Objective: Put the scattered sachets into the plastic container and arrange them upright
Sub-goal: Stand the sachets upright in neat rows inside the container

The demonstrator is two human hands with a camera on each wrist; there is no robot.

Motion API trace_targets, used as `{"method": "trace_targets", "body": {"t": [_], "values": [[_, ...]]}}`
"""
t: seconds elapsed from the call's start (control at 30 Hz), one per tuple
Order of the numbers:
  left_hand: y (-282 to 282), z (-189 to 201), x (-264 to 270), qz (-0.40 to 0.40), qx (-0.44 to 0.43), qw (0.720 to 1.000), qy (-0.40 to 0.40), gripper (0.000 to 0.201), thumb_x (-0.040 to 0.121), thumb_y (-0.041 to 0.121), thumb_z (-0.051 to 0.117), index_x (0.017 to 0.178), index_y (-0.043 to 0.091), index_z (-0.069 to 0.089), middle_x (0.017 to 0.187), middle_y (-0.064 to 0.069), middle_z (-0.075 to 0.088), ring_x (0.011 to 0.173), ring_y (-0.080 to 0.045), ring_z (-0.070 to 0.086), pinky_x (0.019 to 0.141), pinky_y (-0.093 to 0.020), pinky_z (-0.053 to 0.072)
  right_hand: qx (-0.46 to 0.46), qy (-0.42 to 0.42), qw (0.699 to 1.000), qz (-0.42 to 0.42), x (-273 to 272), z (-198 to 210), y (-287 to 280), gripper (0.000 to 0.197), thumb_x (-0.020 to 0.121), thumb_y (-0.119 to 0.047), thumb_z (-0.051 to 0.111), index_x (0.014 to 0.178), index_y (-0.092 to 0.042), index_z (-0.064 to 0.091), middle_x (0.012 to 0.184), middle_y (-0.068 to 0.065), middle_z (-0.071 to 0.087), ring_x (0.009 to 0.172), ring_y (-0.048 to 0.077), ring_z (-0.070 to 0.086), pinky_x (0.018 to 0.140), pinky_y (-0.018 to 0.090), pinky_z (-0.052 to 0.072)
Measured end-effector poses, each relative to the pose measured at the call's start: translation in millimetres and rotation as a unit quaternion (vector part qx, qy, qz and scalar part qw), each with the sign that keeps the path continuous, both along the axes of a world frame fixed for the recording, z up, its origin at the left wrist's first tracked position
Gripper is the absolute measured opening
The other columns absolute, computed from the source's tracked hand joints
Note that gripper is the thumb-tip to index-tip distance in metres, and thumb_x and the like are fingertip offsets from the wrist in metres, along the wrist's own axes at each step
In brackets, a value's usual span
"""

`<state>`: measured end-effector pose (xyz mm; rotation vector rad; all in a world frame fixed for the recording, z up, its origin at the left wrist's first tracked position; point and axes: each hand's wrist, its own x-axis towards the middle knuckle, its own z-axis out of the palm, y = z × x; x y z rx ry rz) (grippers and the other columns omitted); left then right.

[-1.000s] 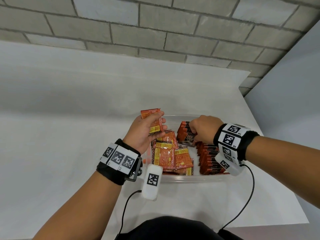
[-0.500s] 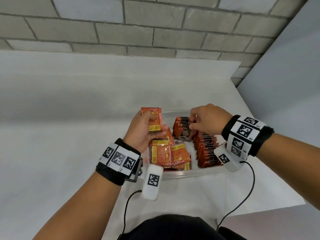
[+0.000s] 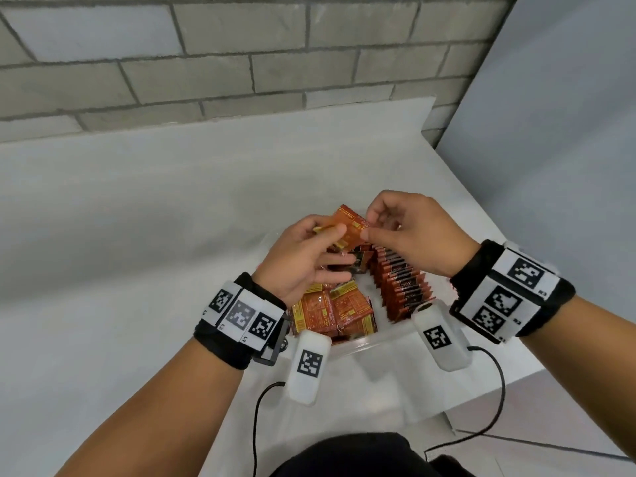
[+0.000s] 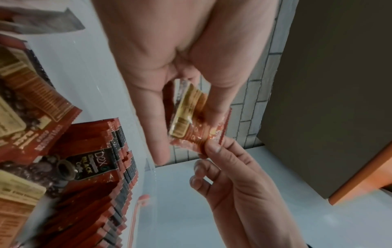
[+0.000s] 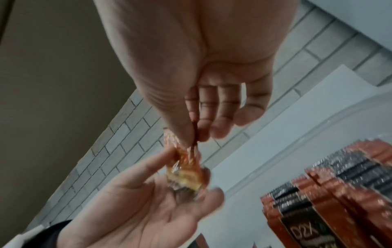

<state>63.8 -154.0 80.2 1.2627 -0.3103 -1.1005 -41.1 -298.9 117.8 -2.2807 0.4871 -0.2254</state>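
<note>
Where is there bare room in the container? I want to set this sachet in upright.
Bare floor shows between the loose sachets and the upright row, near the container front wall. The left side is crowded with flat sachets; both hands hold the sachet above.

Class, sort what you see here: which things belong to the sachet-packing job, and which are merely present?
Belong to the job:
held sachet, pinched by left hand and right hand
upright row of sachets
loose flat sachets
plastic container

Merely present:
white table
brick wall
wrist bands
</note>
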Motion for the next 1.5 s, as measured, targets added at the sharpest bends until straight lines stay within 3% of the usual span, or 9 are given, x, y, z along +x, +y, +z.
{"method": "trace_targets", "body": {"t": [0.13,0.3,0.47,0.6,0.73,1.03,1.2,1.3,1.5], "values": [[-3,4,6,-0.001,0.008,0.996,0.086,0.042,0.094,0.045,0.047,0.112,0.008,0.054,0.111,-0.019,0.066,0.091,-0.032,0.071,0.065,-0.039,0.061,-0.088,-0.079,0.993,-0.023,-7,-2,7,0.012,0.081,-0.011,0.071,0.081,-0.016,0.060,0.076,-0.006,0.057,0.063,0.006,0.051,0.062,0.017,0.042],[-7,-1,7,-0.027,-0.025,0.996,0.080,0.034,0.094,0.009,0.052,0.127,-0.001,0.050,0.112,-0.018,0.064,0.087,-0.024,0.071,0.062,-0.036,0.060,-0.152,-0.019,0.987,0.037,-14,-19,20,0.013,0.077,-0.016,0.074,0.087,-0.015,0.065,0.088,-0.002,0.055,0.076,0.014,0.053,0.071,0.030,0.045],[-9,-3,3,-0.054,0.005,0.999,0.002,0.031,0.093,0.005,0.054,0.124,0.006,0.050,0.116,-0.016,0.065,0.092,-0.025,0.069,0.067,-0.040,0.061,-0.080,-0.051,0.995,-0.014,-25,-24,10,0.022,0.083,-0.025,0.071,0.105,-0.019,0.067,0.097,-0.003,0.057,0.078,-0.004,0.047,0.072,0.014,0.036],[-17,-2,-3,-0.056,0.016,0.998,-0.031,0.020,0.091,0.003,0.057,0.110,0.011,0.057,0.111,-0.010,0.067,0.096,-0.023,0.069,0.077,-0.040,0.059,-0.040,-0.007,0.998,-0.042,-22,-19,-3,0.035,0.088,-0.029,0.065,0.122,-0.023,0.056,0.106,-0.005,0.061,0.079,0.001,0.055,0.075,0.020,0.047],[-28,3,-7,-0.032,0.022,0.997,-0.067,0.017,0.089,0.005,0.061,0.105,0.012,0.059,0.100,-0.007,0.070,0.087,-0.018,0.069,0.076,-0.037,0.057,0.070,0.042,0.996,-0.040,-23,-19,-10,0.034,0.087,-0.027,0.066,0.117,-0.024,0.049,0.090,-0.009,0.066,0.074,-0.001,0.059,0.065,0.012,0.044],[-32,4,-3,-0.024,0.045,0.994,-0.095,0.011,0.087,0.008,0.065,0.086,0.014,0.056,0.080,0.000,0.070,0.075,-0.014,0.064,0.065,-0.025,0.049,0.213,-0.045,0.972,-0.089,-18,-24,-24,0.014,0.087,-0.011,0.065,0.088,-0.023,0.058,0.064,-0.007,0.067,0.061,0.009,0.061,0.062,0.028,0.048],[-28,7,6,-0.042,0.038,0.992,-0.113,0.003,0.091,0.013,0.062,0.091,0.016,0.060,0.078,-0.001,0.065,0.067,-0.012,0.058,0.057,-0.024,0.047,0.149,-0.048,0.986,-0.050,-9,-14,-22,0.025,0.090,-0.008,0.060,0.103,-0.029,0.062,0.069,-0.007,0.057,0.058,0.001,0.053,0.059,0.017,0.043],[-24,1,9,-0.063,0.044,0.989,-0.126,0.011,0.087,0.003,0.064,0.093,0.010,0.058,0.080,-0.008,0.069,0.062,-0.014,0.061,0.058,-0.022,0.054,0.159,-0.017,0.984,-0.074,-4,-15,-18,0.027,0.090,-0.012,0.063,0.115,-0.021,0.059,0.080,-0.002,0.061,0.069,0.009,0.059,0.063,0.027,0.054],[-18,-5,13,-0.016,0.069,0.993,-0.099,0.018,0.087,0.015,0.067,0.103,0.014,0.060,0.099,-0.005,0.069,0.088,-0.017,0.067,0.071,-0.027,0.055,0.098,0.058,0.992,-0.062,-3,-12,-13,0.006,0.087,-0.011,0.067,0.091,-0.014,0.064,0.081,0.002,0.066,0.071,0.014,0.063,0.068,0.028,0.054]]}}
